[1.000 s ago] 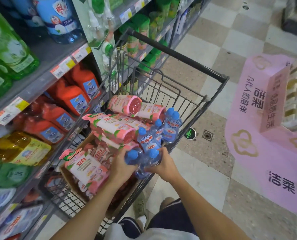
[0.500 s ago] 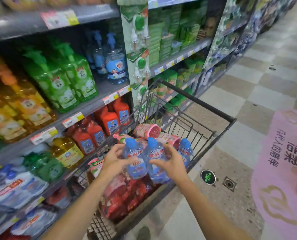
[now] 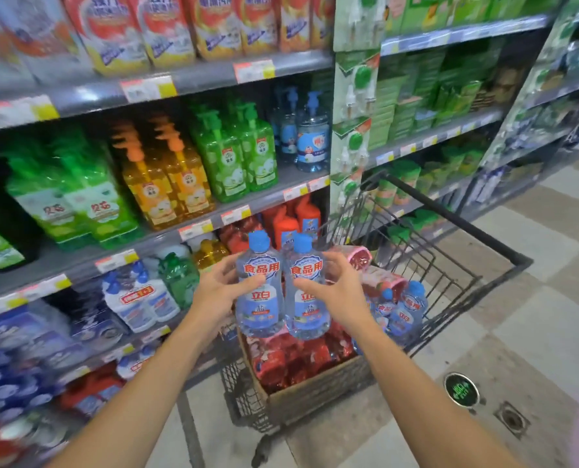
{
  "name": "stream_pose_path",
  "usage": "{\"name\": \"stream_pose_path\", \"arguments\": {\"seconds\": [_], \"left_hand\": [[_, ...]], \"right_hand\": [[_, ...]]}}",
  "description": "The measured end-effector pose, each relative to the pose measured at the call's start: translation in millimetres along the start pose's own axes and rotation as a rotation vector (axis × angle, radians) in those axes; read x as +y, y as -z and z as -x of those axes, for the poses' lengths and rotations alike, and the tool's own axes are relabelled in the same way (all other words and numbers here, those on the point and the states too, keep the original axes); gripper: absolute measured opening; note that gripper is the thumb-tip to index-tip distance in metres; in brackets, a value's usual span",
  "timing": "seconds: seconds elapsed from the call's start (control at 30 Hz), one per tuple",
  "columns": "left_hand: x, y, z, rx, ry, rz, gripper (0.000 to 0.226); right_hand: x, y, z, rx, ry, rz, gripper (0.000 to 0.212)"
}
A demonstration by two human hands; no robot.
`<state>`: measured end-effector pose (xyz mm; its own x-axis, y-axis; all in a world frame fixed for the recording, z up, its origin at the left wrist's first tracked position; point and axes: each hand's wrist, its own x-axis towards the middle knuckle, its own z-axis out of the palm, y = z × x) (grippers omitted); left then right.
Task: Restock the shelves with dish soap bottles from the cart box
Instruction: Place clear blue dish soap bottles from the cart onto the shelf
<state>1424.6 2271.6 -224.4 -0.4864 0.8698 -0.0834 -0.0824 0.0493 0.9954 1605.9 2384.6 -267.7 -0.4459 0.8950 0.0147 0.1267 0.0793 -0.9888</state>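
Observation:
Two clear blue dish soap bottles with blue caps are held upright, side by side, above the cart. My left hand [image 3: 221, 289] grips the left bottle [image 3: 260, 305] from its left side. My right hand [image 3: 336, 289] grips the right bottle [image 3: 307, 309] from its right side. Below them a cardboard box [image 3: 315, 393] in the black wire cart [image 3: 450, 265] holds red refill pouches. More blue bottles [image 3: 404, 310] stand at the box's right, behind my right wrist.
Grey shelves [image 3: 193, 231] on the left carry green, orange, red and blue detergent bottles with price tags along the edges. Similar white-and-blue bottles [image 3: 139, 298] stand on a lower shelf. Tiled aisle floor with a drain [image 3: 512, 418] lies to the right.
Both hands have lifted the two blue bottles up out of the cart to chest height. The view has tilted up toward the shelves.

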Motion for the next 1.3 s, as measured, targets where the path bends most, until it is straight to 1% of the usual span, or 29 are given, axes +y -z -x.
{"name": "stream_pose_path", "arguments": {"seconds": [0.07,0.23,0.33,0.47,0.53,0.6,0.77,0.83,0.87,0.93,1.0,1.1,1.3], "left_hand": [[6.4,22.5,17.4,0.045,-0.015,0.004,0.041],[21.5,92.7,60.2,0.214,-0.059,0.007,0.039],[31.9,141.6,90.4,0.331,-0.109,-0.006,0.041],[43.5,214.4,133.6,0.451,-0.174,-0.005,0.043],[48.5,256.6,156.6,0.508,-0.201,-0.008,0.043],[53.9,301.0,179.9,0.567,-0.216,-0.016,0.042],[66.4,412.2,243.5,0.719,-0.275,0.009,0.046],[71.7,453.5,270.6,0.753,-0.313,0.015,0.040],[73.9,472.9,284.1,0.762,-0.329,0.006,0.041],[78.6,510.5,311.9,0.795,-0.358,-0.020,0.050],[82.8,547.7,339.4,0.829,-0.379,-0.033,0.049],[87.5,598.6,379.3,0.874,-0.366,-0.037,0.042],[91.9,692.3,441.0,1.013,-0.355,-0.021,0.043]], "right_hand": [[-11.8,-21.1,6.2,-0.060,0.007,-0.008,0.055],[-38.7,-94.1,15.5,-0.191,0.079,-0.038,0.046],[-56.4,-149.3,20.9,-0.282,0.106,-0.028,0.051],[-84.8,-235.0,37.5,-0.395,0.158,-0.030,0.065],[-100.1,-281.9,51.4,-0.448,0.177,-0.037,0.064],[-113.2,-330.2,67.2,-0.493,0.199,-0.051,0.065],[-155.5,-449.6,117.4,-0.629,0.245,-0.072,0.053],[-172.3,-496.5,140.8,-0.672,0.278,-0.092,0.051],[-179.5,-519.3,152.4,-0.687,0.290,-0.105,0.050],[-192.5,-563.8,174.9,-0.722,0.299,-0.132,0.047],[-205.0,-606.5,196.8,-0.764,0.311,-0.144,0.044],[-225.3,-665.2,230.8,-0.847,0.323,-0.147,0.043],[-259.6,-776.0,287.6,-0.966,0.343,-0.189,0.044]]}}
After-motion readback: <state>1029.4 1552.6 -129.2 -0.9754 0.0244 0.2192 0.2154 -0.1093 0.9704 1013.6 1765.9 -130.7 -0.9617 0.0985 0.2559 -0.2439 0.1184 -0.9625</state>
